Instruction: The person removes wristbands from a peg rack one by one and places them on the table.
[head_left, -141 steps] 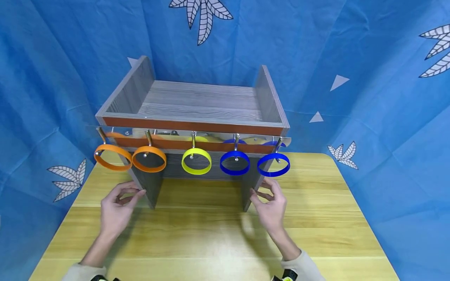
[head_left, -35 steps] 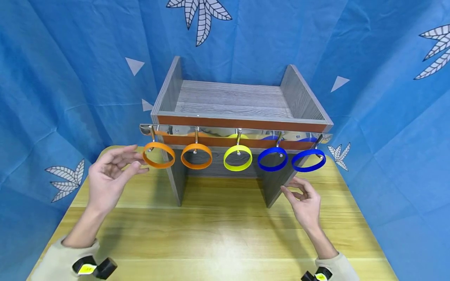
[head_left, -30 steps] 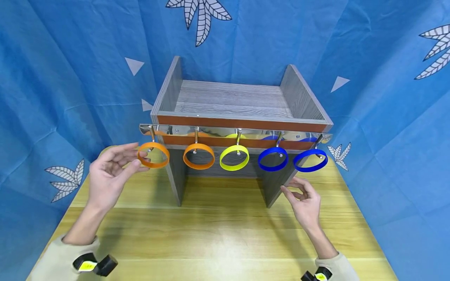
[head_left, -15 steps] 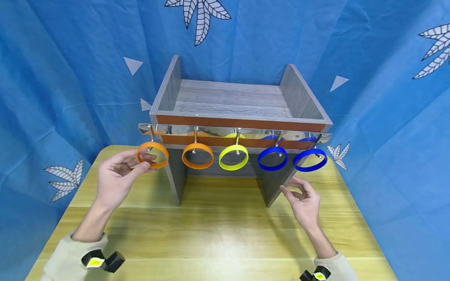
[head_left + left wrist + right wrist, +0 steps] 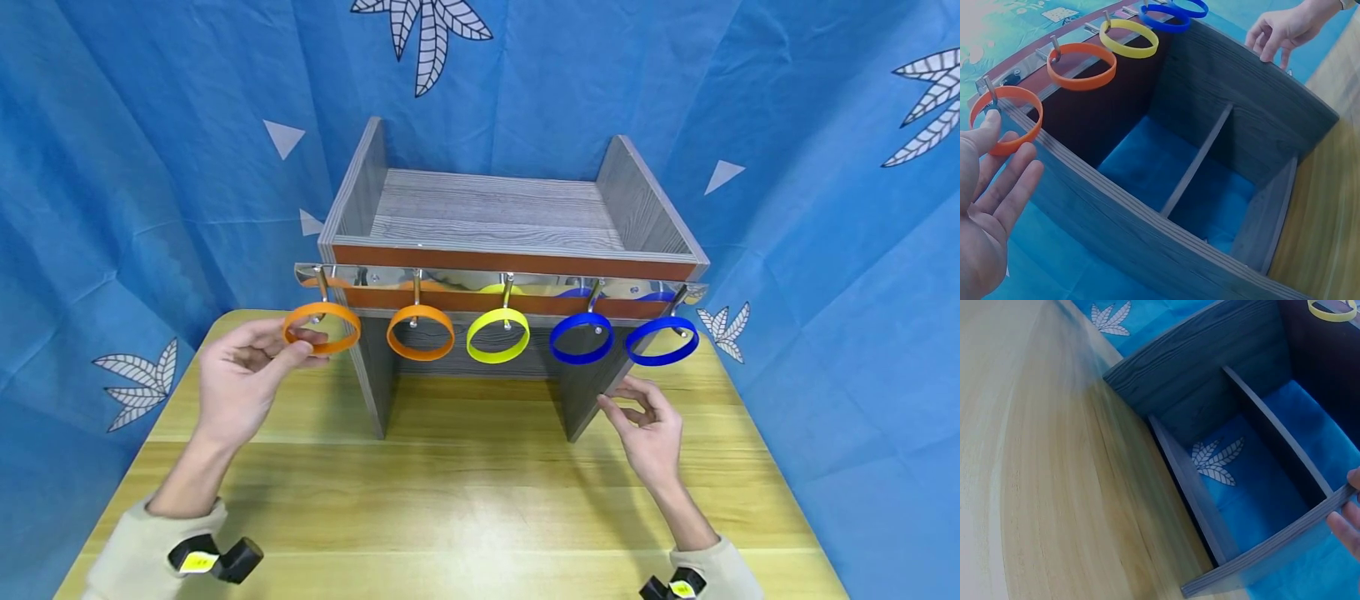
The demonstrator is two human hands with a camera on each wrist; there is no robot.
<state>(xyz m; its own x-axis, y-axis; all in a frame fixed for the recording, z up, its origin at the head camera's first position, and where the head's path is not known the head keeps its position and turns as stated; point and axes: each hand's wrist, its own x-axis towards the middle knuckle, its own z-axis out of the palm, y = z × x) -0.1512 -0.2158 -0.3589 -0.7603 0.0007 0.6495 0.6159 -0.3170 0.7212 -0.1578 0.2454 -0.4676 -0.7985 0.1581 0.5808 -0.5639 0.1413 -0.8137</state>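
A grey wood-grain shelf [image 5: 487,208] stands on the table, with a shiny metal hook rail [image 5: 465,282] across its front. My left hand [image 5: 238,379] pinches the leftmost orange wristband [image 5: 352,337], which still hangs on its hook. In the left wrist view, the thumb is inside that band and the fingers lie outside it. On the other hooks hang a second orange wristband [image 5: 420,357], a yellow wristband [image 5: 498,359] and two blue wristbands, one [image 5: 581,360] beside the other [image 5: 662,362]. My right hand [image 5: 651,429] grips the front edge of the shelf's right side panel, fingertips partly hidden behind it.
The wooden table [image 5: 450,508] extends in front of the shelf and to both sides. A blue curtain [image 5: 150,167] with leaf prints hangs close behind and around it. Under the shelf top, a crossboard [image 5: 1200,159] joins the side panels.
The shelf has shifted right since the oldest frame. My left hand left its side panel, rose to the leftmost orange wristband and took hold, pulling it slightly left. The right hand keeps its grip.
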